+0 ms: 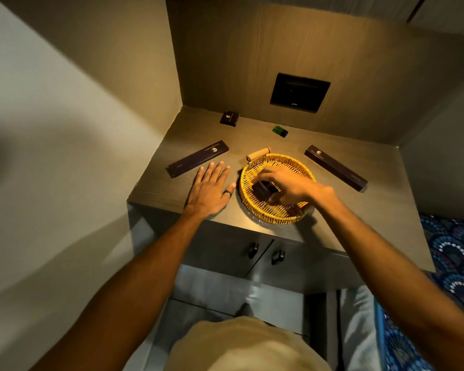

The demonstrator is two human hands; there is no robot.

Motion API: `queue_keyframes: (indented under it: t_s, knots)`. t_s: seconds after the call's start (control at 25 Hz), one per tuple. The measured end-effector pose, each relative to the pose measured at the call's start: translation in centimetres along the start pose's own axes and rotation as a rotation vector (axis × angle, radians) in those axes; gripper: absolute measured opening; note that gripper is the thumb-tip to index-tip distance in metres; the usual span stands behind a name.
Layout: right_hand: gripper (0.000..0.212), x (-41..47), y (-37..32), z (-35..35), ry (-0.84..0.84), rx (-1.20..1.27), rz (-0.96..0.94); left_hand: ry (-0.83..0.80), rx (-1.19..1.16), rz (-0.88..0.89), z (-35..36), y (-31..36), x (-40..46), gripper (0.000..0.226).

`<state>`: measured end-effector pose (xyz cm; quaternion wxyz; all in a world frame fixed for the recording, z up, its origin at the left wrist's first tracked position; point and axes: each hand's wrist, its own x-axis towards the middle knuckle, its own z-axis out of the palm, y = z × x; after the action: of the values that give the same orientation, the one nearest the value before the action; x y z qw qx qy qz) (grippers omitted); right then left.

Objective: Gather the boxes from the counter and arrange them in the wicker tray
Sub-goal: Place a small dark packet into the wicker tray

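A round wicker tray (255, 170) with wooden handles sits near the counter's front edge. My right hand (287, 183) is inside it, fingers closed on a small dark box (263, 189) resting on the tray's floor. My left hand (209, 187) lies flat and open on the counter just left of the tray, wearing a dark ring. A long dark box (198, 161) lies left of the tray, beyond my left hand. Another long dark box (335, 167) lies to the tray's right. A small dark box (229, 118) stands at the back left.
A small green and black item (280, 130) lies near the back wall. A dark square panel (300, 92) is set in the back wall. The counter (172, 194) is walled on left, back and right. Cabinet doors with two handles (265, 253) are below. A patterned blue fabric (453, 253) lies at right.
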<state>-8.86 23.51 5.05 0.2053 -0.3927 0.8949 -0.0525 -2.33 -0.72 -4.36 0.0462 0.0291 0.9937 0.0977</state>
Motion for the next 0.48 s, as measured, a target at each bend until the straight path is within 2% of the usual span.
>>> queue_keyframes:
  t_s: [0.48]
  knots:
    - [0.083, 0.7, -1.2, 1.7, -0.006, -0.093, -0.002, 0.012, -0.010, 0.004, 0.0, -0.1, -0.2, 0.066]
